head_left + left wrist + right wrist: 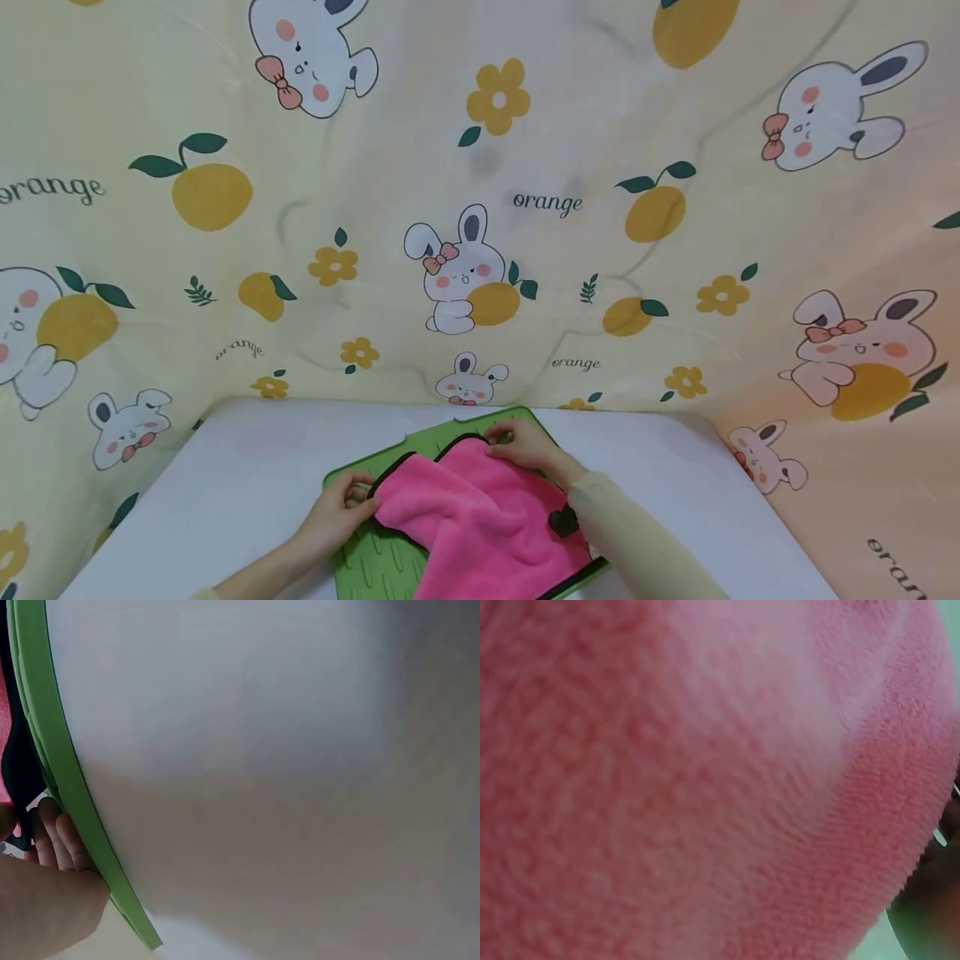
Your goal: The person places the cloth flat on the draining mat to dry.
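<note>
A bright pink towel (480, 517) with a dark edging lies rumpled over a green ridged mat (378, 558). At its left corner my left hand (341, 508) pinches the dark edge between thumb and fingers. My right hand (528, 446) pinches the towel's far edge near the top of the mat. In the left wrist view, the left hand's fingers (64, 840) are beside the mat's green rim (75, 787), with the towel's dark edging (22, 761) at the thumb. Pink pile of the towel (705, 795) fills most of the right wrist view, and the right hand is mostly hidden there.
The mat rests on a white table (247, 467). Behind and at both sides hangs a cream curtain (420, 150) printed with rabbits and oranges, meeting the table's far edge. A small black object (562, 522) shows at the right wrist, over the towel.
</note>
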`<state>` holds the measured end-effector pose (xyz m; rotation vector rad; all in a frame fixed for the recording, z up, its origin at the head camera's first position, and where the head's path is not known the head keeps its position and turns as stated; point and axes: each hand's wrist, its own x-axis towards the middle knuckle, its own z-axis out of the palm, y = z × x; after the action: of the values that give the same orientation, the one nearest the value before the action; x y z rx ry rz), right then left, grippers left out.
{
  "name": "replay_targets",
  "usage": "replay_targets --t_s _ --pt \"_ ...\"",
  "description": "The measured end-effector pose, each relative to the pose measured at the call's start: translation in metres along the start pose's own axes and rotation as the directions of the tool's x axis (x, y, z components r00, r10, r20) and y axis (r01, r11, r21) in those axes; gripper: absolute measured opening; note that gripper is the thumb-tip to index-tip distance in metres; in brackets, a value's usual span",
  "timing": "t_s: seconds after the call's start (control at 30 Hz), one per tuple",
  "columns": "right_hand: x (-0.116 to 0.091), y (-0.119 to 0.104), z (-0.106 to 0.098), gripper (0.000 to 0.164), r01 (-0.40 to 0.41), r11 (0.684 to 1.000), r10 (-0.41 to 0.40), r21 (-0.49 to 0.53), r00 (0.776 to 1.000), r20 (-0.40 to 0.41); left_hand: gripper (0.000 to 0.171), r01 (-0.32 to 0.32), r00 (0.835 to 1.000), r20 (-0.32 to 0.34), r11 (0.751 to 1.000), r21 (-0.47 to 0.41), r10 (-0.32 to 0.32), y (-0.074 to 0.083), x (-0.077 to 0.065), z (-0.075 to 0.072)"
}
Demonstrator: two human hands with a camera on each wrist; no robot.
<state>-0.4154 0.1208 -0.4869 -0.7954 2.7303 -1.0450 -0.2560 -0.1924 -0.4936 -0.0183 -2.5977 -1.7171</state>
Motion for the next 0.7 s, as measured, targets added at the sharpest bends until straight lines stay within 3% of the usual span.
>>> replay_targets --t_s 0.27,0.53,0.7 --pt "0.0033 0.0002 0.0033 0.026 0.003 0.999 -0.003 -0.053 1.000 0.000 0.034 0.006 1.000 -0.015 1.000 -0.001 -0.006 -0.0007 0.0004 0.0025" --pt "0.0025 -0.0042 0.0039 0.013 0.003 0.998 -0.004 -0.060 1.000 -0.020 0.034 0.011 0.999 -0.051 1.000 -0.006 -0.011 -0.0023 0.0008 0.0014" --pt "0.0010 -0.0035 -0.0007 0.011 -0.018 1.000 0.017 -0.002 0.992 -0.127 0.033 0.005 0.996 -0.089 1.000 -0.021 -0.007 0.0011 0.0029 -0.0033"
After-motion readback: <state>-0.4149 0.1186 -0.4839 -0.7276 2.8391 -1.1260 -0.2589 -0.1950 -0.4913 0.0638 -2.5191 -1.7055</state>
